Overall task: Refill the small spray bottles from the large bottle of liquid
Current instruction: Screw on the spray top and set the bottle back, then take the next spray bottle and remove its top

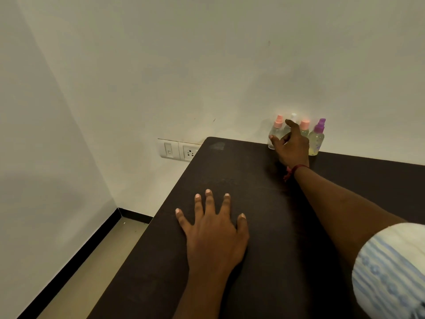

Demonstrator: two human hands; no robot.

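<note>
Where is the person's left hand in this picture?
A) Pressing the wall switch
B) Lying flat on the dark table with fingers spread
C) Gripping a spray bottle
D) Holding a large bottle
B: the left hand lies flat with fingers spread on the dark table, while the right hand reaches toward the small spray bottles.
</note>
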